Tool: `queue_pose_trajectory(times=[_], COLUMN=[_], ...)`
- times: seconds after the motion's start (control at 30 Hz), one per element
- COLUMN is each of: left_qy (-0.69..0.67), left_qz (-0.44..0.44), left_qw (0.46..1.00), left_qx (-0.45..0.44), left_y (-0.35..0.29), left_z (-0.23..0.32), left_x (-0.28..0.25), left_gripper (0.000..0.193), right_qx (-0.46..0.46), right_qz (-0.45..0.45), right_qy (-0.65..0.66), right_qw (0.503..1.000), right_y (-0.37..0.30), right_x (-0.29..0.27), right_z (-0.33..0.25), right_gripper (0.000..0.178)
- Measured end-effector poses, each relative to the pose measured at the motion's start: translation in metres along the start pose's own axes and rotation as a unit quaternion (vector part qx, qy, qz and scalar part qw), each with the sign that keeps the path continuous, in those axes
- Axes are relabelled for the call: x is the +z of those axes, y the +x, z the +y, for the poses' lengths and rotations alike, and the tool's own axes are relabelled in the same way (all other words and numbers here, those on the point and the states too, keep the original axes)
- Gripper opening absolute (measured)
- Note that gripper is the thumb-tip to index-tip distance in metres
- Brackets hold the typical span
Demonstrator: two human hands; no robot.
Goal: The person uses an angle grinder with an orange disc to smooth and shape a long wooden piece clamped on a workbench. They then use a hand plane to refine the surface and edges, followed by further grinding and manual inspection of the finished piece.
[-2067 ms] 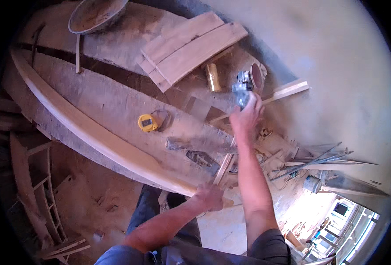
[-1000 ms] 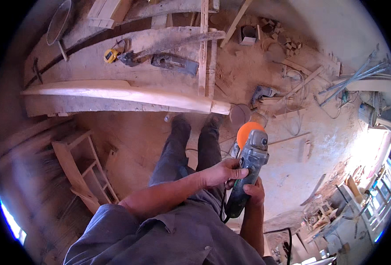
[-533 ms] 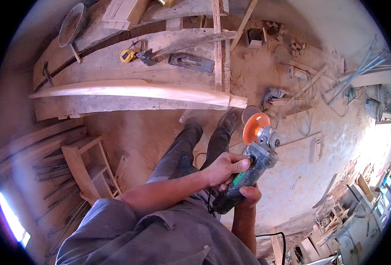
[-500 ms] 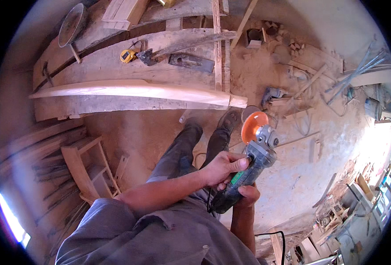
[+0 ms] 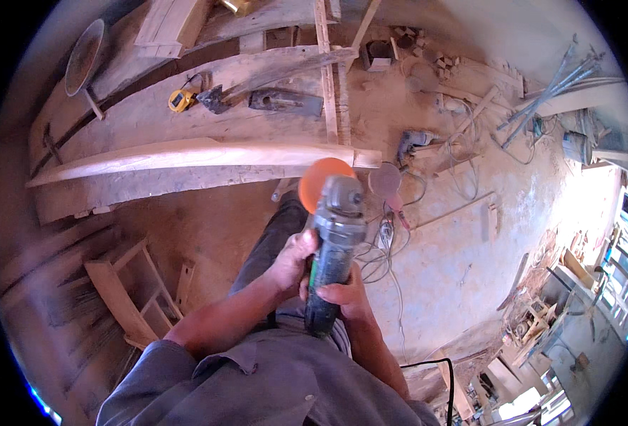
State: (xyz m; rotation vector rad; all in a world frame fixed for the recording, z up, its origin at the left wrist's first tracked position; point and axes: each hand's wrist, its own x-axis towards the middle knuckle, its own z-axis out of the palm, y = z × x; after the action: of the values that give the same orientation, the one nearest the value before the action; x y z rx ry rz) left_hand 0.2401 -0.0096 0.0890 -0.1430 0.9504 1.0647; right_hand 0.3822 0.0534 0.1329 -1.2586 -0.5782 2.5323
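Note:
Both my hands grip an angle grinder [image 5: 337, 241] with an orange disc [image 5: 322, 186], held upright in front of my body. My left hand [image 5: 293, 264] is closed around the left side of its dark body, near the grey gear head. Lower on the right side, my right hand [image 5: 348, 292] wraps the body with its thumb across it. The disc appears close to the near edge of a long, pale, curved wooden piece [image 5: 207, 153], close to its right end; whether it touches I cannot tell. That piece lies along a worn wooden bench [image 5: 136, 186].
On the bench are a yellow tape measure [image 5: 180, 100], an adze-like tool [image 5: 215, 99] and a dark hand plane [image 5: 285, 103]. A drill [image 5: 415, 142], loose cords and a round disc [image 5: 385, 181] lie on the floor to the right. A wooden frame [image 5: 119, 302] stands at left.
Both hands have brought the grinder left and turned it more upright, its disc now nearer the wooden piece's edge. The whole view has shifted slightly.

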Motion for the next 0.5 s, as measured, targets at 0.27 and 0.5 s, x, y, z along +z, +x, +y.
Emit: queue_pose_trajectory(times=[0.27,0.5], left_qy=[0.036,0.778], left_qz=[0.053,0.244], left_qw=[0.993,0.43], left_qx=[0.095,0.388], left_y=[-0.021,-0.014], left_z=[0.04,0.153], left_x=[-0.04,-0.123], left_gripper=[0.065,0.071], right_qx=[-0.063,-0.028], right_qz=[0.004,0.013], right_qy=[-0.194,-0.211], right_qw=[0.979,0.977], right_y=[0.037,0.043], right_x=[0.021,0.009], right_z=[0.002,0.01], right_gripper=[0.049,0.056])
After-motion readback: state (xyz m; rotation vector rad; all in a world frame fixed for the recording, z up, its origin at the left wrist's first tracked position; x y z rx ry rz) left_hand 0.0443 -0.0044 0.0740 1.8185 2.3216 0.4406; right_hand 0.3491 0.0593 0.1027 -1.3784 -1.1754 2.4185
